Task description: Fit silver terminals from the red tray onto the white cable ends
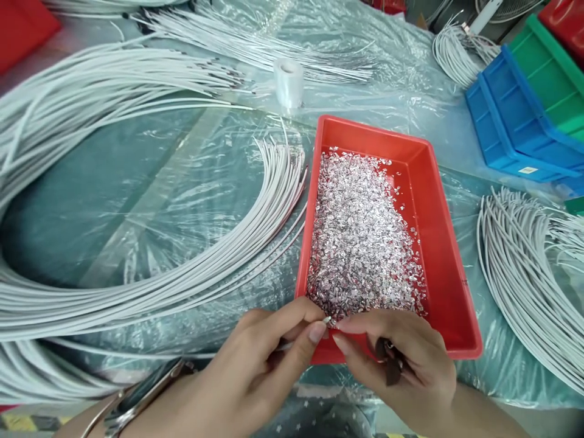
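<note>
On your left wrist [187, 398] you wear a shiny, silvery metal band [119, 418] with a dark, smooth panel [151, 383]. Your dark grey clothing [312, 417] shows small pale stars. Your left hand [255, 368] and right hand [426, 362] are bare.

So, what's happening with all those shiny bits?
A person's left hand pinches a white cable near its tip, by the near edge of the red tray. The right hand has fingers at a tiny shiny piece there, and holds a dark object. More shiny pieces cover much of the tray. Other white cables lie around it.
</note>
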Tool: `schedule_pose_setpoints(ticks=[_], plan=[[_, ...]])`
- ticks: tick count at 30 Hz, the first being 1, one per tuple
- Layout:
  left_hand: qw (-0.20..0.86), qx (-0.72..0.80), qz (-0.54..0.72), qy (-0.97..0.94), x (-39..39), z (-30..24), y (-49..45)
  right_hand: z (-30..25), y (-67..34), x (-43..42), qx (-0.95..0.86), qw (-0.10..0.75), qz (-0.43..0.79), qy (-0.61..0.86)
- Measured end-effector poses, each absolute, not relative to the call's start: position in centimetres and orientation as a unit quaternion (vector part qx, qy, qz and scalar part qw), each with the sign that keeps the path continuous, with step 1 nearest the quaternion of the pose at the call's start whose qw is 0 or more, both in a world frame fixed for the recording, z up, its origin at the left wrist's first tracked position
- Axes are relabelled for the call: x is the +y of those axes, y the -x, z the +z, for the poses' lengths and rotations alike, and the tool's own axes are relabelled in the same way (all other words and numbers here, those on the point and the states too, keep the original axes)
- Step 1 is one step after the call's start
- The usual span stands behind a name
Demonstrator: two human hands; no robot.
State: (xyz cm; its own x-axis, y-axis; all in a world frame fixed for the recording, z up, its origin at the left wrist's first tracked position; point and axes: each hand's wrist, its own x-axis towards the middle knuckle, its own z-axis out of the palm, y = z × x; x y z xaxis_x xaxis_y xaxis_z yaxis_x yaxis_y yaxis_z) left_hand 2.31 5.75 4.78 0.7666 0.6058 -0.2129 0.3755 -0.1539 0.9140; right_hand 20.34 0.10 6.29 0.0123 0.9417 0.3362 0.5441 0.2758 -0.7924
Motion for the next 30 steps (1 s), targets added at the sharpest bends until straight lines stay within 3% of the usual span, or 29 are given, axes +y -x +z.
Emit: schedule_pose_setpoints(ticks=[30], plan=[[0.552, 0.311, 0.122, -0.764, 5.46, 4.28, -2.24, 5.69, -19.47, 0.04, -0.621, 0.445, 0.247, 0.596]])
